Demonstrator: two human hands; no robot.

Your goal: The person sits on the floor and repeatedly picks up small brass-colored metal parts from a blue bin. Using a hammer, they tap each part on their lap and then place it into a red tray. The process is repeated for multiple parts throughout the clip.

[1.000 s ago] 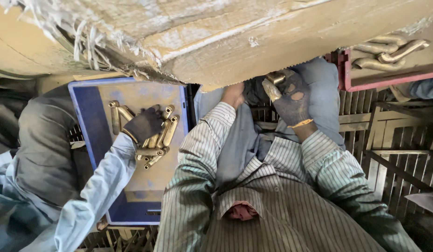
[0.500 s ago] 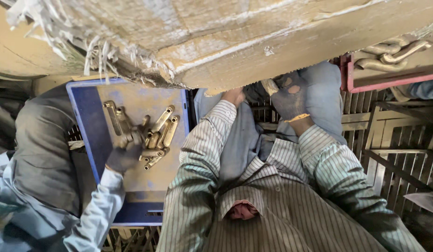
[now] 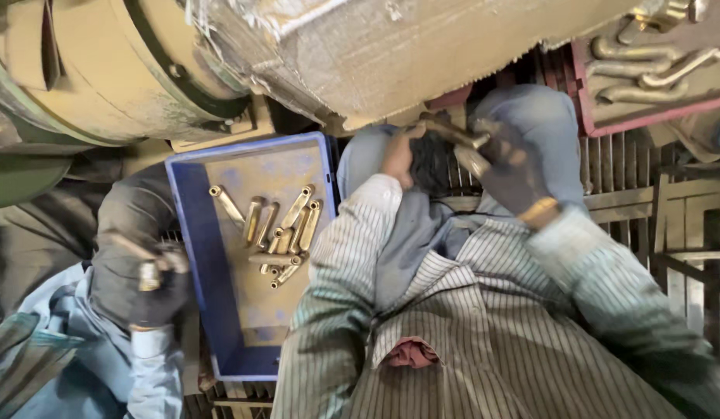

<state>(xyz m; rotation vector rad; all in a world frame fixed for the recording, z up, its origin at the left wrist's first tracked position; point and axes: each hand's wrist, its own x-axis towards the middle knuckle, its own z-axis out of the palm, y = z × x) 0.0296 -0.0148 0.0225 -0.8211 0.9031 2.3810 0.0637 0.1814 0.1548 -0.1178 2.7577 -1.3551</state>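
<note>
The floor was made of dark metal bars with gaps between them, like a grate. A big round machine, dusty and tan, filled the top left corner. Next to it a large flat slab, rough and pale, with torn stringy bits at its edge, stretched across the top. A blue plastic tray sat low on the left, lined with brown card. A red tray sat in the top right corner, also lined with card. The light was warm and dim, and the gaps under the bars looked black.
</note>
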